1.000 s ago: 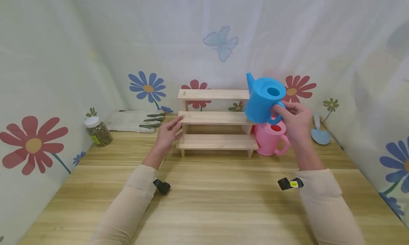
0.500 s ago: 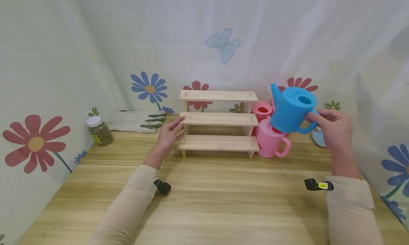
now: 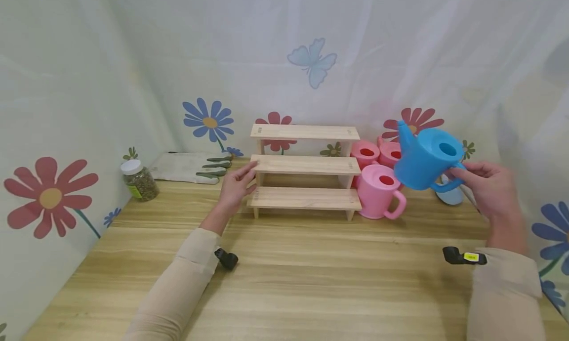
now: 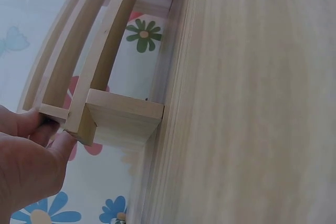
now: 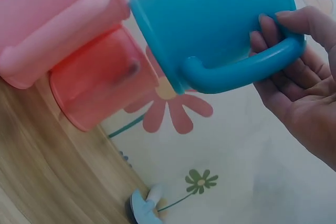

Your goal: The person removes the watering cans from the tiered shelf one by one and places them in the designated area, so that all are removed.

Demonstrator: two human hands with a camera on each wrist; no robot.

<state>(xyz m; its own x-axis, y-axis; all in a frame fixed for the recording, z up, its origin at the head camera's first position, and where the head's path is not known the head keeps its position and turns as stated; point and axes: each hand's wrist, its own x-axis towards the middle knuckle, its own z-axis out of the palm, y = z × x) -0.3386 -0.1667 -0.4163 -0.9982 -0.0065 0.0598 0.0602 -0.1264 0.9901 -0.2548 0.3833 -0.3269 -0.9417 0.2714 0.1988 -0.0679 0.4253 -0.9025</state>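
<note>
My right hand (image 3: 491, 190) grips the handle of a blue watering can (image 3: 426, 160), which hangs in the air with its spout up and to the left. In the right wrist view the fingers curl round the handle (image 5: 247, 69). My left hand (image 3: 234, 188) holds the left end of a three-step wooden plant stand (image 3: 306, 164). In the left wrist view its thumb and fingers pinch the ends of the steps (image 4: 79, 129). A pink watering can (image 3: 375, 192) stands against the stand's right side. Two redder cans, one nearer the stand (image 3: 365, 152), stand behind it, partly hidden.
A small light-blue trowel (image 3: 450, 195) lies at the back right, partly behind the raised can. At the back left are a jar of brownish grains with a white lid (image 3: 141, 182) and a pair of garden gloves (image 3: 186, 167). Flowered curtains (image 3: 311, 15) enclose the wooden table (image 3: 311, 277).
My right hand has carried the blue watering can to the right, away from the stand and past the pink can, uncovering the redder cans behind. My left hand has stayed at the stand.
</note>
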